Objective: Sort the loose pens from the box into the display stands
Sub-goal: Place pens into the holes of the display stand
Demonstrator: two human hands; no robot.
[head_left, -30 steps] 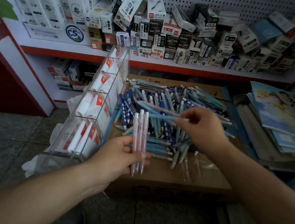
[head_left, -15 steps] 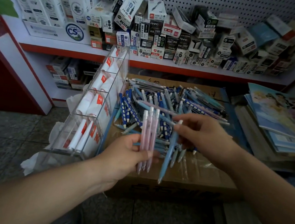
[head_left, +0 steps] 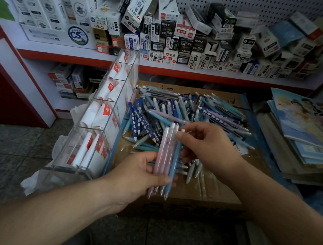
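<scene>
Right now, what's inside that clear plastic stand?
The clear stand holds white packs with red labels in its compartments. Their wrapping hides whatever they contain.

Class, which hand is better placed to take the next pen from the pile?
Probably the right hand: it hovers over the pen pile, pinching one pen's top; the left hand grips the pen bundle.

One head-worn camera looks forward and down, close over the pen-strewn box [head_left: 199,189] toward shelves [head_left: 162,68].
</scene>
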